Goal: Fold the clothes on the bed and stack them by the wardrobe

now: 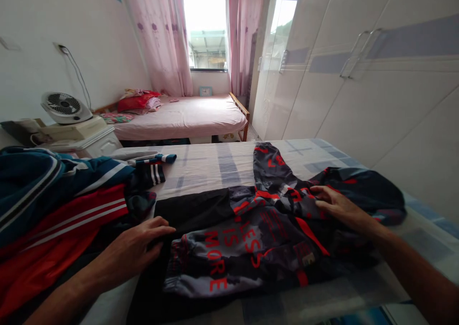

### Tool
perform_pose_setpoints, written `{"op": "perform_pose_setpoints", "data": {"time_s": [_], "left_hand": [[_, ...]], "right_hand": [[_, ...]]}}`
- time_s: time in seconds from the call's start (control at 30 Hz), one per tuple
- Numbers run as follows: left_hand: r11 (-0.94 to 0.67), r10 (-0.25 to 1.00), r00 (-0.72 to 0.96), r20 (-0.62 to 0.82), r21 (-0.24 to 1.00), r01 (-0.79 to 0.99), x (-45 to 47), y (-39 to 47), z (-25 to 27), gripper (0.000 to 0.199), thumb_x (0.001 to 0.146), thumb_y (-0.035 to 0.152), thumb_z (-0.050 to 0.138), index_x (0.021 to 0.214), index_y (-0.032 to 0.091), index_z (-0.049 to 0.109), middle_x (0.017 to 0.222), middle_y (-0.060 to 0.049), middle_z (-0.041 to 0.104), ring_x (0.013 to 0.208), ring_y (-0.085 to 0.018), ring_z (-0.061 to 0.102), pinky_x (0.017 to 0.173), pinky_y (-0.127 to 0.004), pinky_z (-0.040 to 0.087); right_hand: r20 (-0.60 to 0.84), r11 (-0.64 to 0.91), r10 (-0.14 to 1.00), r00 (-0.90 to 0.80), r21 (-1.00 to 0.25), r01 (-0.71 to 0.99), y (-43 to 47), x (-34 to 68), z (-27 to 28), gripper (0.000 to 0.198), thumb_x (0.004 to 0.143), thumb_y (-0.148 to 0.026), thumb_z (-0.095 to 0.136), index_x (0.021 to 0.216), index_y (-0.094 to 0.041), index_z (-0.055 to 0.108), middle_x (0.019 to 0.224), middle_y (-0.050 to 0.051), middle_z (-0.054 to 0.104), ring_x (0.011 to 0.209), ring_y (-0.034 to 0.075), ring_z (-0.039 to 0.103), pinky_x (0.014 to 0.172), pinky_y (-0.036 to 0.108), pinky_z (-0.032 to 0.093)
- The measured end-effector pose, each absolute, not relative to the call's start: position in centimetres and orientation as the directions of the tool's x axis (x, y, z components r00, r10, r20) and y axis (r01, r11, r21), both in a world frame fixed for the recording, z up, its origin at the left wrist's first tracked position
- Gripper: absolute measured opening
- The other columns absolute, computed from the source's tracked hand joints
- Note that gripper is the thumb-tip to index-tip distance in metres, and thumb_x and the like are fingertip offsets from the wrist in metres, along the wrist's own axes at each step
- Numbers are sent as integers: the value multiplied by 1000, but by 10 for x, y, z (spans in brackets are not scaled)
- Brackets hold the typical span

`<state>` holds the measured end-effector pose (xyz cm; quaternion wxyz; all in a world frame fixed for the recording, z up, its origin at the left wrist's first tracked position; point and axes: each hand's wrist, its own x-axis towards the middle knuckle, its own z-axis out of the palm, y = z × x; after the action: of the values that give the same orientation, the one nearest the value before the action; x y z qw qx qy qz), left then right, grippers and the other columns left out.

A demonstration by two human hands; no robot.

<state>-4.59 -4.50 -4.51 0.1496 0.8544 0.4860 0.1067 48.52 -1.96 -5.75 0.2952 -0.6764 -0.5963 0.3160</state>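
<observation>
A dark grey and black hooded jacket (pixel 276 229) with red lettering lies spread on the bed. One sleeve reads "LESS IS MORE", and another sleeve (pixel 270 164) points toward the far edge. Its hood (pixel 369 191) lies at the right. Beneath the jacket is a black garment (pixel 195 210), whose kind I cannot tell. My left hand (pixel 143 241) rests at the left edge of this black cloth, fingers stretched out and thumb apart. Over on the jacket's chest lies my right hand (pixel 333 203), its fingertips touching the fabric, open.
Heaped clothes (pixel 79 186) in blue, red and black lie left of my left hand. The bed (pixel 229 162) has a checked sheet. Beyond it are a second bed (pixel 201 117) with pink bedding, a fan (pixel 66 107) on a cabinet, and a white wardrobe (pixel 322 76) along the right.
</observation>
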Motion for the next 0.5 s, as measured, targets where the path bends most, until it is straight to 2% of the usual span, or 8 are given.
{"op": "perform_pose_setpoints", "data": {"time_s": [0.07, 0.13, 0.2, 0.3, 0.4, 0.5], "left_hand": [[-404, 898, 439, 45, 483, 777, -46, -33, -33, 29, 80, 36, 55, 104, 28, 69, 107, -4, 67, 91, -20, 64, 80, -25, 49], [-313, 931, 362, 49, 616, 723, -37, -13, -19, 35, 77, 48, 58, 100, 25, 71, 104, -6, 69, 93, -24, 64, 80, -27, 50], [-216, 944, 330, -7, 742, 635, -17, 11, -6, 42, 74, 54, 60, 100, 22, 71, 101, -7, 70, 93, -24, 64, 79, -28, 51], [-38, 920, 365, -142, 895, 444, 30, 46, 1, 47, 70, 52, 66, 104, 19, 69, 99, -8, 70, 91, -22, 65, 78, -28, 51], [138, 899, 365, -242, 948, 288, 90, 79, -6, 43, 68, 46, 71, 96, 13, 68, 96, -10, 69, 86, -21, 65, 78, -29, 51], [207, 893, 343, -290, 943, 259, 150, 111, -21, 35, 75, 40, 68, 93, 10, 64, 88, -9, 67, 78, -17, 64, 75, -29, 52]], "right_hand": [[-82, -139, 989, 119, -763, 631, -14, 479, -53, 56, 73, -44, 59, 122, -17, 51, 115, 13, 64, 99, 27, 63, 77, 33, 54], [-104, -171, 984, 143, -765, 621, -9, 473, -50, 56, 75, -48, 57, 122, -17, 53, 112, 12, 66, 97, 27, 64, 77, 33, 54], [-109, -197, 977, 182, -784, 588, -6, 471, -50, 51, 78, -50, 55, 118, -18, 57, 111, 10, 67, 100, 27, 63, 80, 33, 53], [-51, -160, 977, 205, -814, 558, -10, 473, -57, 46, 82, -54, 47, 112, -22, 61, 121, 7, 63, 114, 27, 56, 95, 34, 46], [-29, -108, 987, 156, -840, 531, -17, 480, -64, 50, 87, -59, 37, 113, -24, 61, 126, 5, 59, 120, 25, 51, 104, 36, 38], [-13, -72, 992, 125, -873, 482, -23, 481, -66, 52, 87, -60, 35, 117, -24, 59, 126, 5, 59, 118, 24, 52, 104, 37, 38]]}}
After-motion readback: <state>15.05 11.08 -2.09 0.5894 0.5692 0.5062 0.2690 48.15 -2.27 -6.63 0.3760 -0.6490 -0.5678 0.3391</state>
